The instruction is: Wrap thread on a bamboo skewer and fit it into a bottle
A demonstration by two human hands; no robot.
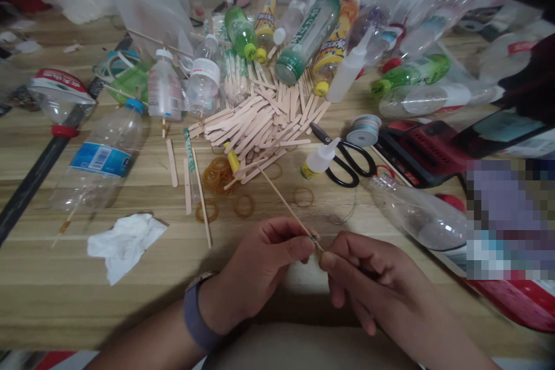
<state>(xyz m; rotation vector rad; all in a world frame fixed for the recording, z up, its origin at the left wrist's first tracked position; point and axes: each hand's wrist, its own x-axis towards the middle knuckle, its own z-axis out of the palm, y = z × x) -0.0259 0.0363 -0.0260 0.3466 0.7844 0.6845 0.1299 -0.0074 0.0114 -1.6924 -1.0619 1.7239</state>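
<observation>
At the far left, a clear bottle with a red cap (pixel 60 92) stands neck-down beside a dark bar (pixel 37 185). Next comes a tilted clear plastic bottle with a blue label (pixel 102 159), its blue cap uppermost and a thin stick showing at its lower end. A crumpled white tissue (pixel 125 245) lies on the wooden table (pixel 47 295) in front of it. Farther right, a small white-capped bottle (pixel 165 89) stands behind a few loose flat sticks. A clump of tan rubber bands (pixel 219 174) sits beside a large heap of flat wooden craft sticks (pixel 254 121).

In front of the heap, the left hand (pixel 264 257), with a purple-banded watch (pixel 197 315) at the wrist, closes thumb and fingers on a thin wooden stick (pixel 284 201). The stick slants from the heap's near edge down to both hands; a small dark bit at the grip is too tiny to identify. A small white squeeze bottle (pixel 318 160) stands tilted beside black-handled scissors (pixel 347 165), with a spool (pixel 364 130) just behind. The right hand (pixel 377 277) pinches the stick's lower end. Right of it, a clear bottle (pixel 420 217) lies on its side.
</observation>
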